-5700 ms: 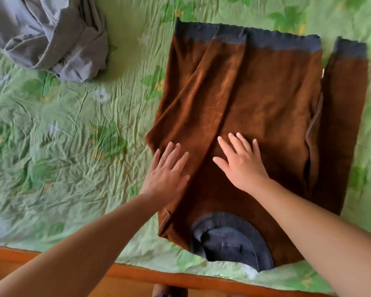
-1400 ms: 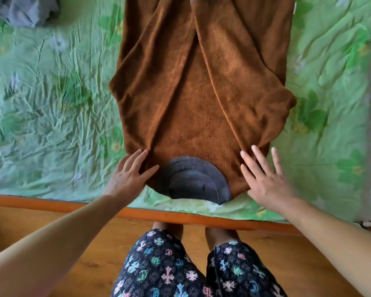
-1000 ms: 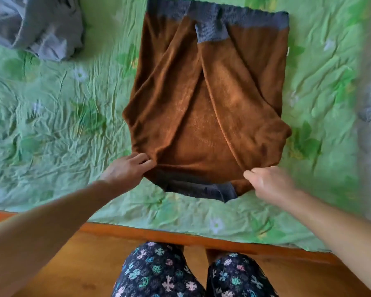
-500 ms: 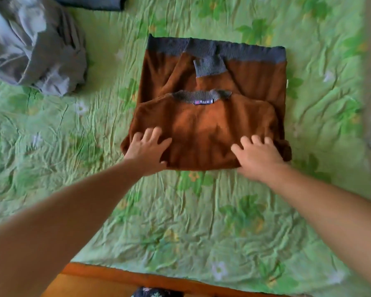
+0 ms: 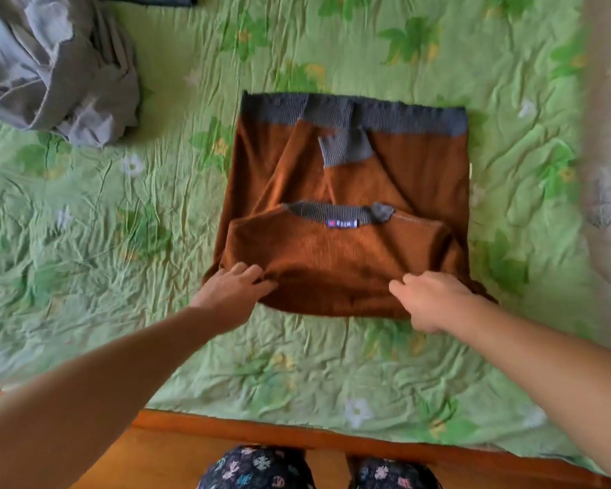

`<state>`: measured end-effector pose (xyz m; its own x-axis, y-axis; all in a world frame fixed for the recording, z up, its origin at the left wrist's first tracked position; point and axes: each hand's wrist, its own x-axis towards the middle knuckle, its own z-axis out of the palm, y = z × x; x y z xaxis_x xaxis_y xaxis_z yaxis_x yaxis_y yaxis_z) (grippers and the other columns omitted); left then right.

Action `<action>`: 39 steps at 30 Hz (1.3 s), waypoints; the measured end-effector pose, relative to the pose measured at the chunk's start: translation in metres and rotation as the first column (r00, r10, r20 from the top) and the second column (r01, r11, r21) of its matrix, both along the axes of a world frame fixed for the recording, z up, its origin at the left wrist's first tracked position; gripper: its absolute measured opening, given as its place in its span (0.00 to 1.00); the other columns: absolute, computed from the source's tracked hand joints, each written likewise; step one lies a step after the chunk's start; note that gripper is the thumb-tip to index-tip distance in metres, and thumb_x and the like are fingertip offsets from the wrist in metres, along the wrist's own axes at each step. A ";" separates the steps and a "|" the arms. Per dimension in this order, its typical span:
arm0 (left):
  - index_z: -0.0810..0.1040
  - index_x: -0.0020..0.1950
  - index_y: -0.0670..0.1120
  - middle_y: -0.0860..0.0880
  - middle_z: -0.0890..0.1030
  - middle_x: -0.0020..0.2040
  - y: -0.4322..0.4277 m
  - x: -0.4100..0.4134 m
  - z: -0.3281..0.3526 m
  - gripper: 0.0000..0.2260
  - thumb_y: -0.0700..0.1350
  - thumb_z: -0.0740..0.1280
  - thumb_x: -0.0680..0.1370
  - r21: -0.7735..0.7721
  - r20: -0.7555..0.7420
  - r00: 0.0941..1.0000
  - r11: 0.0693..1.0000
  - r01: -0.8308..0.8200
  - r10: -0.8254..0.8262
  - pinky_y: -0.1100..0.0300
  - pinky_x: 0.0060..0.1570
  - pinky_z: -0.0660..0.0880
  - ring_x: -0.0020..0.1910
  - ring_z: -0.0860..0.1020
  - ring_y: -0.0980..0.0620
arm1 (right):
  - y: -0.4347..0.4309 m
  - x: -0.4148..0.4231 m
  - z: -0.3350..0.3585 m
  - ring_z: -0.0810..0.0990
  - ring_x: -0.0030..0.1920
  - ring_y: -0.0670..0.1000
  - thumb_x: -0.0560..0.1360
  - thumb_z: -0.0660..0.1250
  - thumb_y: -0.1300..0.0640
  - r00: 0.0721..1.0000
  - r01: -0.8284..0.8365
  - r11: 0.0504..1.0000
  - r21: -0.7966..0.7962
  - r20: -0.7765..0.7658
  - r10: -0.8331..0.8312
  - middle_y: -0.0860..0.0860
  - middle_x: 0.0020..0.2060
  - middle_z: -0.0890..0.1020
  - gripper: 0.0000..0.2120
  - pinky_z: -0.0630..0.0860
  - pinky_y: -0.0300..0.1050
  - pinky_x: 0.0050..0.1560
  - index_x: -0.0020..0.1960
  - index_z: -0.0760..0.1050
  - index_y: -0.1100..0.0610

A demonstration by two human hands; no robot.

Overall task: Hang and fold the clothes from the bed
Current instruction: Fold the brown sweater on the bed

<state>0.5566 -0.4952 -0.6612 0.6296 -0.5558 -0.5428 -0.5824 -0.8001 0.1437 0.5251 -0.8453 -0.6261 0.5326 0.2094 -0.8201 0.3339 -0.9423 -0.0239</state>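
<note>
One crumpled grey garment (image 5: 57, 68) lies at ten o'clock on the green floral sheet (image 5: 85, 241), not yet folded or hung and well apart from the work in the middle.

Coming across, the left hand (image 5: 233, 291) has changed its job. Half a second ago it lay flat with straight fingers, pressing the folded cloth down. Now its fingers curl in and pinch the near-left corner of the brown sweater (image 5: 350, 248), bunching the knit a little.

The sweater sits at the centre of the bed, with its grey hem band (image 5: 367, 111) at twelve o'clock. One grey cuff (image 5: 346, 150) is tucked in just below the hem band. The collar (image 5: 328, 211) and its small blue label (image 5: 343, 224) are turned over to face up, halfway along the body. A second ago that collar end was at six o'clock by the wooden bed frame (image 5: 297, 432). So the first crosswise fold is in, and the near edge is now a doubled fold.

The right hand (image 5: 434, 298) matches the left: it was flat and is now closed, knuckles up, around the near-right corner of that fold. The edge between the two hands looks slightly raised off the sheet.

To my eye this is the start of the second fold, carrying the doubled edge up toward the hem band.

At three o'clock a pale grey blanket (image 5: 607, 171) runs along the bed's side, just beside the sweater's right edge.
</note>
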 end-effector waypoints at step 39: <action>0.79 0.52 0.48 0.46 0.79 0.43 -0.022 0.216 0.042 0.06 0.38 0.66 0.80 -0.377 -0.082 0.762 0.688 -0.621 0.643 0.57 0.39 0.71 0.43 0.78 0.42 | -0.130 0.189 0.014 0.80 0.45 0.59 0.73 0.70 0.65 0.747 0.620 0.748 0.238 0.111 -0.655 0.59 0.47 0.82 0.11 0.78 0.50 0.46 0.53 0.77 0.57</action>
<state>0.7729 -0.5171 -0.6195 0.9254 -0.1608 -0.3432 0.0264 -0.8759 0.4817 0.7138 -0.9748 -0.6121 0.7238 -0.1032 -0.6823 -0.3289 -0.9208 -0.2097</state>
